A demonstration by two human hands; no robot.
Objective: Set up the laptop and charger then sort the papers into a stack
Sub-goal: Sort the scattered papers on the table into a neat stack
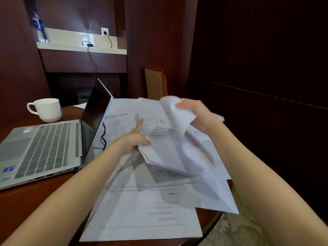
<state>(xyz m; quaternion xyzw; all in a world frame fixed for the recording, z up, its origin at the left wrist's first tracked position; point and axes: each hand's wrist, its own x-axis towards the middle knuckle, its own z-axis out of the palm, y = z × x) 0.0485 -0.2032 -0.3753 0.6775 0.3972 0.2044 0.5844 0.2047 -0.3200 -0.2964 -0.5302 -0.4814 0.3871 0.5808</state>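
Observation:
An open silver laptop sits at the left of the round wooden table. Its black charger cable runs behind the screen up to a wall socket. Loose white printed papers lie spread over the table's right half. My left hand grips the left edge of a lifted bundle of sheets, index finger stretched out. My right hand holds a curled sheet above that bundle.
A white mug stands behind the laptop. A water bottle and the charger brick sit on a pale shelf at the back. A chair back rises beyond the table. Patterned carpet shows at bottom right.

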